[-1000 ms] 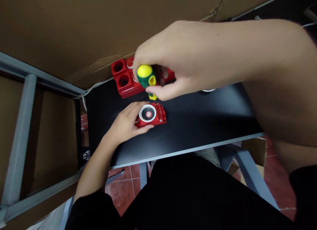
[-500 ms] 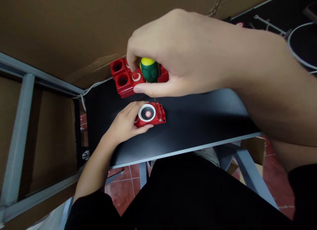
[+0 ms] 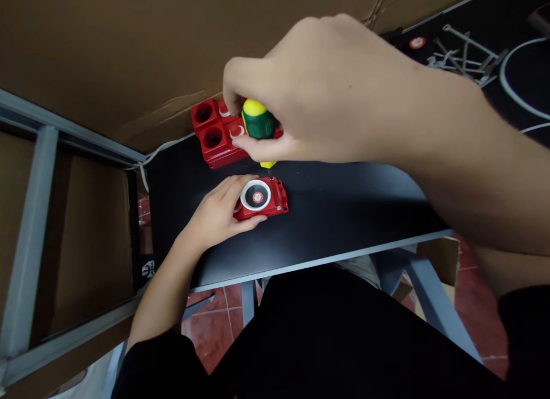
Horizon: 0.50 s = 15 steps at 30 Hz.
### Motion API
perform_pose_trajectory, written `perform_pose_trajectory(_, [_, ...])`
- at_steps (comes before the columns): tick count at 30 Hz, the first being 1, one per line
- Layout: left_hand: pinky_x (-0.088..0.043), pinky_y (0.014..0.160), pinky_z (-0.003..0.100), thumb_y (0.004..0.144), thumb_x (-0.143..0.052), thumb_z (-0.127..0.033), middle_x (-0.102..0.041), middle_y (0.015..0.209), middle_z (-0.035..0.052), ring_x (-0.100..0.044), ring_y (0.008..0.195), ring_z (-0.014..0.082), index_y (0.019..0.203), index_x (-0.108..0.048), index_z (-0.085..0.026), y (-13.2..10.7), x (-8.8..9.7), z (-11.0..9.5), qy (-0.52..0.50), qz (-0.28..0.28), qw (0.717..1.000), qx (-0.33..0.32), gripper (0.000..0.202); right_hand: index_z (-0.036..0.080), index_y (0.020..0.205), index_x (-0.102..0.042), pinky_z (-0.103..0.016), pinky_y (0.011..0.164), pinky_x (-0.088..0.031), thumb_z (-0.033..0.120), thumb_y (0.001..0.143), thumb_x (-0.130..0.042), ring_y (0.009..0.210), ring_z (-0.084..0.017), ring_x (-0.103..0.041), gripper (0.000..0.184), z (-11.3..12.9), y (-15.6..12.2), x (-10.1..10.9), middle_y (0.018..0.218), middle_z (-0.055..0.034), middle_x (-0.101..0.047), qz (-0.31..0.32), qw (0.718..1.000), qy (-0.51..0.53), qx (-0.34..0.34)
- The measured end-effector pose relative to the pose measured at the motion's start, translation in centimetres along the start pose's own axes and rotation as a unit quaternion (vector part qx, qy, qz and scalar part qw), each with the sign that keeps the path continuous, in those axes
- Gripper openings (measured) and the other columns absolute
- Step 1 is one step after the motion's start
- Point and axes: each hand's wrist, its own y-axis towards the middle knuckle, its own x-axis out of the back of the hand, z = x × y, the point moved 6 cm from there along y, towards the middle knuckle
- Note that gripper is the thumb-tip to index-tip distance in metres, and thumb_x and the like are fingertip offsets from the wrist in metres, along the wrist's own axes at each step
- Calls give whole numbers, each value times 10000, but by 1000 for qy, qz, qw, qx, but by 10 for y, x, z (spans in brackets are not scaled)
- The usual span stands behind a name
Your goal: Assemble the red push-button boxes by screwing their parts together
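Observation:
My left hand (image 3: 221, 207) grips the left end of a red housing (image 3: 278, 200) lying on the black table. A white ring (image 3: 267, 203) with a dark cone and a small red-and-white disc at its centre sits on the housing's top. Above it, my right hand (image 3: 313, 95) is closed round a green and yellow screwdriver (image 3: 260, 125). The screwdriver points down, its tip at a screw on the housing's far right corner. Some of the right fingers are hidden behind the hand.
Behind the hands, several similar red housings (image 3: 219, 152) stand against a cardboard wall (image 3: 129, 55). At the far right lie several metal wrenches (image 3: 468, 55), a small red-and-white disc (image 3: 417, 42) and a white cable (image 3: 509, 89). A metal frame (image 3: 38, 215) rises on the left.
My right hand has turned and shifted slightly, with the screwdriver's handle tilting and its yellow lower part now showing. The left hand and the housing stay in place.

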Motion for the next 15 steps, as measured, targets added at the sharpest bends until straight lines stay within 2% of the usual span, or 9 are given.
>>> perform_pose_trajectory(6, [-760,1319,555,1237,-878,-640,-871,1647,213,-895,1497,409,1744,-702,-199,0,2,0,-1,-5,1000,-13,695,311,1600,-799,-408,802,-483,482,1205,-800,1129,-351,-843,430,4,-2,-1,1200,-64,-889,-7,996,0,89])
perform_pose_trajectory(11, [-768,1299,564,1244,-856,-671,-875,1636,221,-898,1485,412,1734,-706,-189,0,1,1,3,-3,1000,-12,703,265,1533,-795,-455,914,-496,369,1177,-818,1088,-292,-781,371,0,-4,-4,1317,-42,-859,32,988,48,140])
perform_pose_trajectory(15, [-774,1284,538,1270,-805,-712,-879,1614,219,-905,1469,397,1732,-696,-180,0,1,1,13,-1,1000,-16,713,244,1479,-798,-428,982,-515,227,1127,-796,1083,-221,-750,353,-2,-7,-1,1334,-1,-823,17,972,92,214])
